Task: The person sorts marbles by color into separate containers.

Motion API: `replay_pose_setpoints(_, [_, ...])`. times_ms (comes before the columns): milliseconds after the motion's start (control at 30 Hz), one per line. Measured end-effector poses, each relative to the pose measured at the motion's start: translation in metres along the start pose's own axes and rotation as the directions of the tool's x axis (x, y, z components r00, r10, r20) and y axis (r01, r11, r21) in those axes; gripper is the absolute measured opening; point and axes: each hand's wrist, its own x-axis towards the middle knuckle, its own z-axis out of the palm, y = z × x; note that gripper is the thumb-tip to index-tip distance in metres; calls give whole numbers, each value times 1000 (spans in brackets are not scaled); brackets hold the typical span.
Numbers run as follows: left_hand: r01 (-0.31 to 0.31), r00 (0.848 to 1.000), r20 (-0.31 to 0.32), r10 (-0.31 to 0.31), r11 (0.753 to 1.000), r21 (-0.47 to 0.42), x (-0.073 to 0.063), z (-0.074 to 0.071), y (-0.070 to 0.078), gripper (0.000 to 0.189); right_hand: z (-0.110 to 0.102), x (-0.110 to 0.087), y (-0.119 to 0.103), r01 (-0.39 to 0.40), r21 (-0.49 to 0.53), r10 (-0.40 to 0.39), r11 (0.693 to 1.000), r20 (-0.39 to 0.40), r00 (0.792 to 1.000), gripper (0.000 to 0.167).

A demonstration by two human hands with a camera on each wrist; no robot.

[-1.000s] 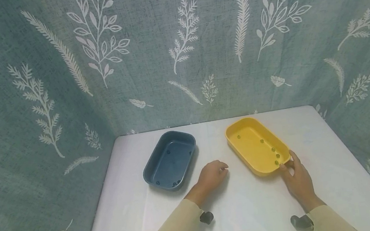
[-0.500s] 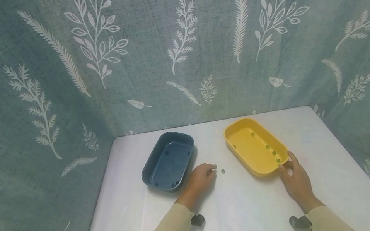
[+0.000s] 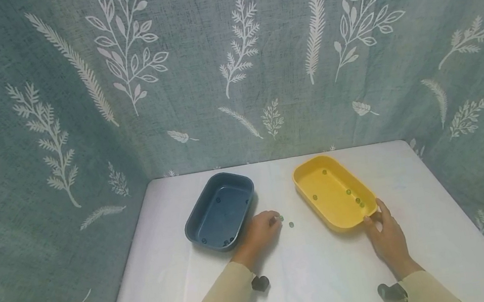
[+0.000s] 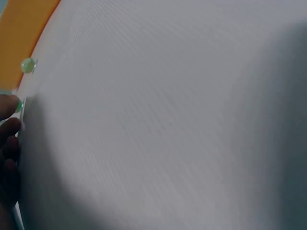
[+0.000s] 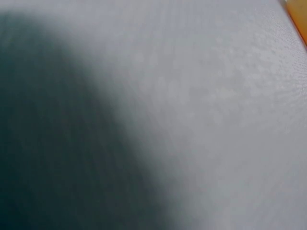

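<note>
A green marble point(image 3: 281, 218) shows right at the fingertips of my left hand point(image 3: 259, 231), whose fingers are curled and pinch it low over the white table. In the left wrist view this marble point(image 4: 19, 106) peeks out from behind a fingertip. A second green marble point(image 3: 291, 224) lies apart to its right. My right hand point(image 3: 389, 244) grips the near right corner of the yellow tray point(image 3: 339, 223), thumb and fingers at its rim. Several marbles point(image 3: 349, 192) lie inside. The right wrist view shows mostly table, without the hand.
Left of my left wrist stands a blue tray point(image 3: 227, 214) with several dark-looking marbles in it. The white table point(image 3: 322, 273) ends at a patterned curtain point(image 3: 235, 96) behind and at both sides. Black wrist cameras point(image 3: 260, 284) sit below both sleeves.
My left hand has drawn back to the left, and the two marbles near it have come into view. Marbles inside the yellow tray have rolled about. My right hand keeps its grip.
</note>
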Motion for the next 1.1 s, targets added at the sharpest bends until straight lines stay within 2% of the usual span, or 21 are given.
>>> replay_pose_setpoints(267, [34,999,-11,-33,998,61,8,6,4,26,0,0,-1,7,1,-7,1000,2,1000,71])
replay_pose_setpoints(533, [38,999,2,-39,990,133,12,9,3,21,1,-1,-2,-8,0,8,1000,6,1000,70])
replay_pose_setpoints(900, [67,997,15,-70,987,145,13,10,3,18,0,0,-2,-7,2,7,1000,4,1000,70])
replay_pose_setpoints(1100, [78,997,11,-80,992,103,13,7,7,19,0,0,-2,15,0,-15,1000,-7,1000,71])
